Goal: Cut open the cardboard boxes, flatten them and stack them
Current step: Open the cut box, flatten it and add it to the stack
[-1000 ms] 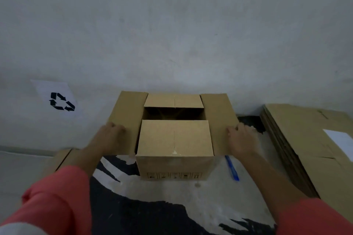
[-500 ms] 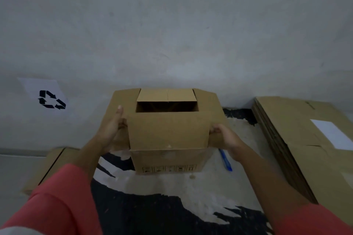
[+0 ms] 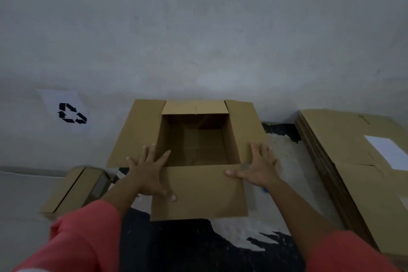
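Head view: the open cardboard box (image 3: 198,139) stands at centre against the grey wall (image 3: 198,28), all four flaps folded outward and its inside bare. The left hand (image 3: 150,174) lies flat with fingers spread wide over the near left corner, thumb on the near flap (image 3: 198,194). The right hand (image 3: 258,168), also spread and holding nothing, presses the near right corner. A stack of flattened boxes (image 3: 344,150) lies to the right, well apart. A recycling sign (image 3: 66,110) hangs at left.

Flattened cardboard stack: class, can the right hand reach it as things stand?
Probably yes: the right hand lies flat on the cardboard box, with only bare floor between it and the flattened cardboard stack.
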